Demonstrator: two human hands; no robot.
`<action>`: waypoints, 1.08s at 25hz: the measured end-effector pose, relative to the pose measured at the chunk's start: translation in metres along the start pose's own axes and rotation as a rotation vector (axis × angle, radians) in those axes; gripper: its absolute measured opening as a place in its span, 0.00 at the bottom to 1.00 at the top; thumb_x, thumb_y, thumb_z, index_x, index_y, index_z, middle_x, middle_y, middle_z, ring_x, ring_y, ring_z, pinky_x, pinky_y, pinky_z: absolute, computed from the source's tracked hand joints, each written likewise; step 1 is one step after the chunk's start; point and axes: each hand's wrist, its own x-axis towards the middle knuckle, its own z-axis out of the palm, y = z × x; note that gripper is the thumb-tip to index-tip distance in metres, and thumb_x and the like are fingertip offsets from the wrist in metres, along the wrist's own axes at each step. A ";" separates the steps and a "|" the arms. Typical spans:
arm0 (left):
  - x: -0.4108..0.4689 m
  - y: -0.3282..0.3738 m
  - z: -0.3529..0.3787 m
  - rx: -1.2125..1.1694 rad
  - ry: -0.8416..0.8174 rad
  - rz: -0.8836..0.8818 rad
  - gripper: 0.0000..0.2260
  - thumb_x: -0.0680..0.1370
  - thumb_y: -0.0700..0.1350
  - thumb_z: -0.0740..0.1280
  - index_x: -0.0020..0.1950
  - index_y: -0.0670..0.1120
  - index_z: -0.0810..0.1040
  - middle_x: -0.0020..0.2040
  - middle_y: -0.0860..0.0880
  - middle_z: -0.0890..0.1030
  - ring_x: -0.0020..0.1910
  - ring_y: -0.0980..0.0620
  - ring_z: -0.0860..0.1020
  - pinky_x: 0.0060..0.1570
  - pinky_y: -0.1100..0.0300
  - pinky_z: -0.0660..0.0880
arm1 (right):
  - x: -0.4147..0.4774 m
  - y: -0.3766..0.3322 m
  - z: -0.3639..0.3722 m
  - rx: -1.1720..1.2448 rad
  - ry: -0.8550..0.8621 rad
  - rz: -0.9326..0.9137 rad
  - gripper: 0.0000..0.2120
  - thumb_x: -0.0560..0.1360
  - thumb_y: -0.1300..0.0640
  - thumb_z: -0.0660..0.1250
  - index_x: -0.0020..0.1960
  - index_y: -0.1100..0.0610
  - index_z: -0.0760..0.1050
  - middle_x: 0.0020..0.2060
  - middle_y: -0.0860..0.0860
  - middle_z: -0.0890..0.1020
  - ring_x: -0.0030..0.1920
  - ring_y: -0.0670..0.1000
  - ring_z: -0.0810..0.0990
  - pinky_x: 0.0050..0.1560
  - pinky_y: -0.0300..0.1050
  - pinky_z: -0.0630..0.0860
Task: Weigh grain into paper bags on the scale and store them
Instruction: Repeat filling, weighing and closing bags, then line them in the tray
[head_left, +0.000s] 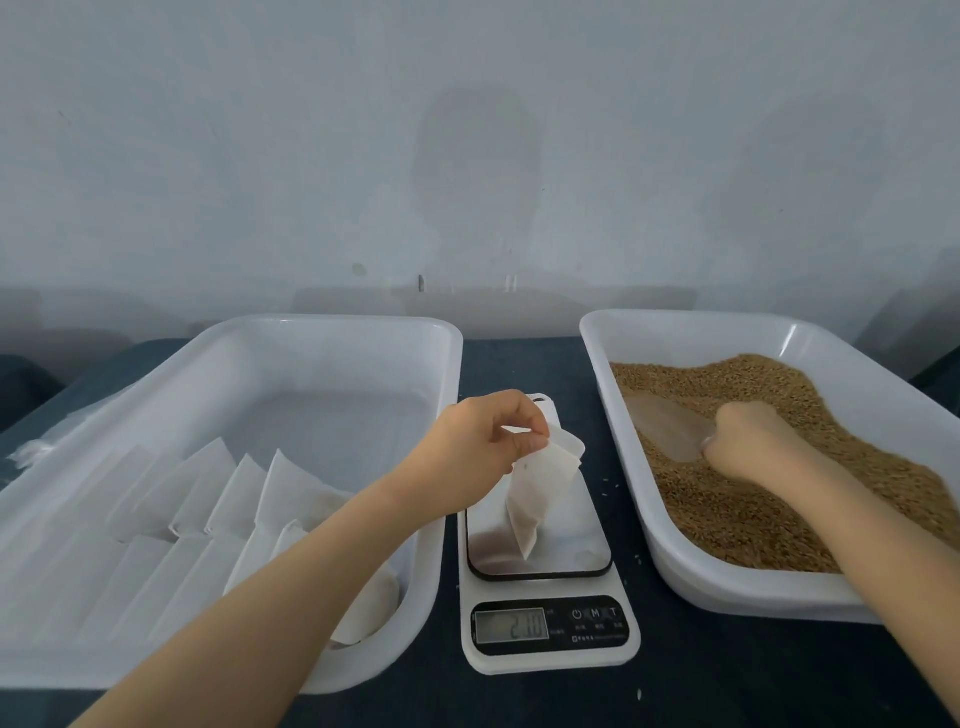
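Your left hand (478, 441) is over the scale (545, 639). Narrow grip: thumb and fingertips pinch the top edge of a white paper bag (540, 493). The bag hangs tilted, mouth up and slightly parted, its lower corner touching the shiny weighing plate (571, 540). The display (511, 625) is lit, digits roughly "210"; I cannot tell if there is a decimal point.

Your right hand (748, 441) is inside the right tray (675, 571). Its grip is a closed fist round the handle end of a translucent scoop (660, 423); the handle itself is hidden in your fingers. The scoop's bowl lies on the brown grain (779, 509), pointing toward the tray's left wall. The grain is heaped higher toward the far right side of the tray.

The left tray (322, 332) is white and sits just beside the scale. Flat bags (218, 493) lie in overlapping rows across its near half, partly under your left forearm.

The scale stands between the two trays on a dark worktop (727, 675). A few stray grains (605, 486) lie on the worktop beside the scale. A pale wall (467, 156) stands behind.
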 end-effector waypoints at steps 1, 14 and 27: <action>0.000 0.000 0.000 0.001 0.003 -0.002 0.08 0.78 0.42 0.67 0.41 0.54 0.78 0.47 0.62 0.81 0.45 0.53 0.81 0.49 0.56 0.79 | 0.001 0.000 0.002 -0.024 -0.012 0.000 0.08 0.78 0.59 0.62 0.43 0.63 0.74 0.41 0.56 0.77 0.37 0.52 0.77 0.30 0.40 0.71; -0.001 0.000 0.000 0.004 0.012 -0.006 0.10 0.77 0.43 0.67 0.40 0.58 0.77 0.49 0.61 0.81 0.46 0.52 0.82 0.50 0.52 0.79 | -0.023 -0.017 -0.016 0.159 0.456 -0.288 0.12 0.79 0.54 0.60 0.59 0.59 0.73 0.53 0.54 0.77 0.48 0.51 0.76 0.48 0.44 0.73; -0.002 -0.003 0.000 0.062 0.063 0.072 0.06 0.77 0.49 0.68 0.42 0.58 0.76 0.44 0.65 0.79 0.48 0.69 0.75 0.47 0.74 0.70 | -0.065 -0.068 0.000 0.551 0.108 -0.763 0.08 0.74 0.47 0.67 0.44 0.51 0.78 0.32 0.46 0.75 0.33 0.43 0.74 0.34 0.35 0.68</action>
